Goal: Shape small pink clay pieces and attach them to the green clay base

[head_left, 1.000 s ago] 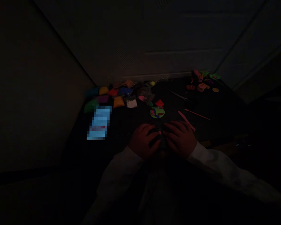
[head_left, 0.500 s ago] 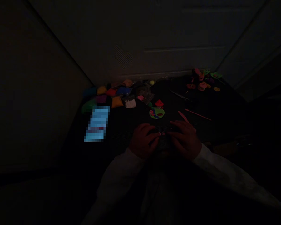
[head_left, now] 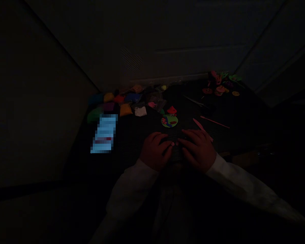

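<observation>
Low over the dark table's front part, my left hand [head_left: 156,150] rests with its fingers stretched out, the index fingertip close beside a tiny pink piece [head_left: 177,143], perhaps clay. My right hand [head_left: 198,149] has its fingers spread, and its index fingertip reaches that piece; whether it presses on it is too dark to tell. Just beyond my hands lies a round green clay scene [head_left: 172,120] with a blue strip and a red-capped mushroom [head_left: 171,110]. A pink modelling knife [head_left: 198,124] lies partly behind my right hand.
Several bags of coloured clay [head_left: 125,109] sit at the back left, behind a lit, blurred phone screen [head_left: 104,133]. Scissors [head_left: 194,101] and a thin pink stick tool [head_left: 215,122] lie to the right. Colourful clay figures [head_left: 220,89] stand at the back right, near the wall.
My right hand has shifted slightly left, bringing its index fingertip to the tiny pink piece. My left hand has barely moved. The view has shifted a little.
</observation>
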`<action>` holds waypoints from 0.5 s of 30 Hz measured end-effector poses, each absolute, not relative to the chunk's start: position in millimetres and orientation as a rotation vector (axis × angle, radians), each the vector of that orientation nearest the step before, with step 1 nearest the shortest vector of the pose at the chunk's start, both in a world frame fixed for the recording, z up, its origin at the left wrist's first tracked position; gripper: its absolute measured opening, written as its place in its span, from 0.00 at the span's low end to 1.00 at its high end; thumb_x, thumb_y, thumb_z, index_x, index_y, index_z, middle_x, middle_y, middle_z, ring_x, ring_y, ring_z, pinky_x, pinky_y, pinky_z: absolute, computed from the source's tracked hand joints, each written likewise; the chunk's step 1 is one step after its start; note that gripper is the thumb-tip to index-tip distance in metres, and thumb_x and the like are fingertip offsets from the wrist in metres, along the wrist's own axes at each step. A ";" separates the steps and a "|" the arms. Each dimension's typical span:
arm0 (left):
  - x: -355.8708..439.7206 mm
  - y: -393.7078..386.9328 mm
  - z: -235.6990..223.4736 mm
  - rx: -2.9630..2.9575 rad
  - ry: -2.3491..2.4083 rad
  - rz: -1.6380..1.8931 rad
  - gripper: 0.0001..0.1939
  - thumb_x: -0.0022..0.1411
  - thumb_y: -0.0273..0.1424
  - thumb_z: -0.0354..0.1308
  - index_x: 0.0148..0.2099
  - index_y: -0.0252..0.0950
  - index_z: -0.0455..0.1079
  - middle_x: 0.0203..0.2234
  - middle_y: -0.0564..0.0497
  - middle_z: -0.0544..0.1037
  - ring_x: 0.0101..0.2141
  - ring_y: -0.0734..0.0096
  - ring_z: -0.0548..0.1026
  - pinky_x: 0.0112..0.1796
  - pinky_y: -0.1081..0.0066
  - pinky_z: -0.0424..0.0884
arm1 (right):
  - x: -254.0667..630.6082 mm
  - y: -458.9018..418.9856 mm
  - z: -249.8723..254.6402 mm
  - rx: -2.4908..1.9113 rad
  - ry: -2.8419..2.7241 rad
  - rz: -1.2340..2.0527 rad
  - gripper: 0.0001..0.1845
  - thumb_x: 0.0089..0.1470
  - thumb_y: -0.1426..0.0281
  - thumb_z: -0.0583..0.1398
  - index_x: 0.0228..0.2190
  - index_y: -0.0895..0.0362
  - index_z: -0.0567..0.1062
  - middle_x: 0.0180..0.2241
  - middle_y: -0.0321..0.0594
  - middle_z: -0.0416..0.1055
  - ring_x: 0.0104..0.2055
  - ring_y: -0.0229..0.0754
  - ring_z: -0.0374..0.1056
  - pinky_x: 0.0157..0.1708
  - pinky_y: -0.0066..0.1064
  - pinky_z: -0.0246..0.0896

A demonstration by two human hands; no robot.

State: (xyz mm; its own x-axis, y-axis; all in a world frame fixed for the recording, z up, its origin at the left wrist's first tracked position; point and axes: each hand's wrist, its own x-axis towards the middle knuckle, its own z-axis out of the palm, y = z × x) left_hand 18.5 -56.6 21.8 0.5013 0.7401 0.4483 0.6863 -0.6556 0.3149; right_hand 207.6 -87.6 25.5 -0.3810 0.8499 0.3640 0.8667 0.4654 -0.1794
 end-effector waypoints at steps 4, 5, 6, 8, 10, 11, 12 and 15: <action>17.4 -56.1 21.4 2.633 1.264 0.872 0.10 0.52 0.30 0.52 0.37 0.37 0.70 0.40 0.48 0.70 0.44 0.63 0.61 0.45 0.59 0.61 | 204.5 -84.9 25.3 -1.495 -2.290 -0.052 0.16 0.50 0.64 0.50 0.42 0.50 0.69 0.52 0.37 0.55 0.52 0.46 0.49 0.50 0.45 0.41; 17.1 -56.0 21.3 2.632 1.268 0.880 0.10 0.53 0.30 0.52 0.37 0.37 0.70 0.39 0.48 0.70 0.44 0.63 0.61 0.45 0.59 0.61 | 203.7 -84.6 25.6 -1.504 -2.289 -0.050 0.16 0.51 0.64 0.50 0.41 0.50 0.69 0.52 0.37 0.55 0.52 0.46 0.49 0.50 0.45 0.41; 16.9 -55.9 21.1 2.631 1.270 0.886 0.10 0.53 0.30 0.52 0.37 0.37 0.70 0.39 0.48 0.70 0.44 0.63 0.62 0.45 0.59 0.61 | 203.0 -84.5 25.9 -1.510 -2.291 -0.046 0.16 0.51 0.64 0.50 0.40 0.50 0.69 0.52 0.36 0.55 0.52 0.46 0.49 0.50 0.45 0.40; 16.8 -56.0 20.7 2.633 1.265 0.890 0.10 0.53 0.30 0.51 0.37 0.37 0.70 0.39 0.48 0.70 0.44 0.63 0.62 0.44 0.60 0.61 | 202.4 -84.6 26.7 -1.510 -2.298 -0.034 0.15 0.51 0.64 0.50 0.40 0.49 0.70 0.52 0.36 0.56 0.53 0.46 0.49 0.50 0.45 0.40; 17.0 -56.4 20.2 2.630 1.266 0.893 0.10 0.53 0.30 0.52 0.37 0.36 0.70 0.39 0.47 0.70 0.44 0.63 0.62 0.45 0.60 0.61 | 202.8 -84.6 27.1 -1.500 -2.308 -0.020 0.14 0.50 0.64 0.51 0.39 0.49 0.70 0.52 0.36 0.56 0.52 0.46 0.49 0.50 0.45 0.40; 17.1 -56.6 20.0 2.629 1.266 0.895 0.10 0.53 0.30 0.52 0.37 0.36 0.70 0.39 0.47 0.70 0.44 0.63 0.62 0.45 0.60 0.61 | 203.2 -84.5 27.1 -1.494 -2.311 -0.013 0.14 0.50 0.65 0.51 0.39 0.49 0.70 0.51 0.36 0.56 0.52 0.46 0.49 0.49 0.45 0.41; 17.1 -56.7 19.9 2.628 1.263 0.898 0.10 0.53 0.30 0.52 0.37 0.36 0.70 0.39 0.47 0.70 0.44 0.63 0.62 0.45 0.60 0.61 | 203.6 -84.3 27.0 -1.490 -2.309 -0.010 0.15 0.50 0.65 0.51 0.40 0.49 0.69 0.51 0.36 0.56 0.52 0.45 0.49 0.49 0.45 0.41; 17.0 -56.7 19.9 2.625 1.254 0.888 0.10 0.53 0.30 0.51 0.37 0.36 0.70 0.39 0.47 0.70 0.43 0.64 0.62 0.45 0.60 0.61 | 204.3 -84.0 26.6 -1.488 -2.301 -0.017 0.17 0.50 0.65 0.51 0.42 0.50 0.68 0.51 0.38 0.56 0.52 0.45 0.50 0.49 0.44 0.42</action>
State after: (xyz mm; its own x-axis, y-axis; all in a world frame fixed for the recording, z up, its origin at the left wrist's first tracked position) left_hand 17.0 -56.7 19.9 0.4907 0.7390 0.4616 0.6806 -0.6559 0.3266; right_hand 204.3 -84.0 26.6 -0.3542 0.8733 0.3344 0.8783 0.4335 -0.2018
